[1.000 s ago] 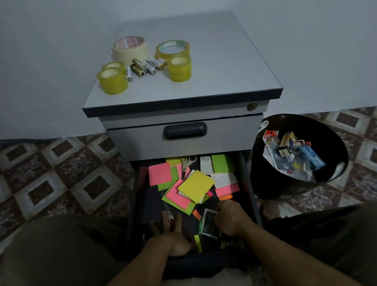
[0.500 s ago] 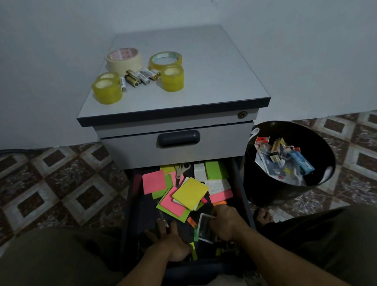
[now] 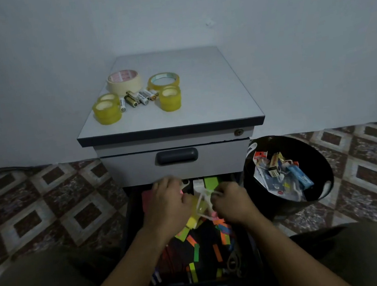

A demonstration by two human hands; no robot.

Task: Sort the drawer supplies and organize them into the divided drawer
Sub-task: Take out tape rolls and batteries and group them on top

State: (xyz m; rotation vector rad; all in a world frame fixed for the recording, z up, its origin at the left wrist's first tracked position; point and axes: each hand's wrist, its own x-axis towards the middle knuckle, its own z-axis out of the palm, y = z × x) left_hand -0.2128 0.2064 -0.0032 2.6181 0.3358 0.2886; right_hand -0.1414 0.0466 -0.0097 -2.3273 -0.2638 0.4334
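Looking for lettering first: the masking tape roll (image 3: 123,82) on the cabinet top (image 3: 200,93) has reddish print round its core, too small to read. The blue packet (image 3: 302,176) in the black bin (image 3: 252,189) on the right carries print too, just as unreadable. The batteries (image 3: 138,99) show gold and white wrappers, but no brand comes through.

Down to the open drawer (image 3: 130,221), low and near, under a closed one with a dark handle (image 3: 177,156). Both hands are over its far half, close together. The right hand (image 3: 233,202) has its fingers curled, pinching a pale plastic piece (image 3: 203,200), whitish, see-through and smeared by motion. The left hand (image 3: 166,205) sits just left of it, back upward, thumb side against it; its fingertips are blurred, so I cannot tell whether it grips.

Beneath them lie sticky notes (image 3: 211,182) in green, pink and yellow. Nearer, narrow neon flags (image 3: 196,252) in orange, green and yellow are scattered across the dark drawer floor.

Up top, the yellow tape rolls (image 3: 107,111) flank the batteries.
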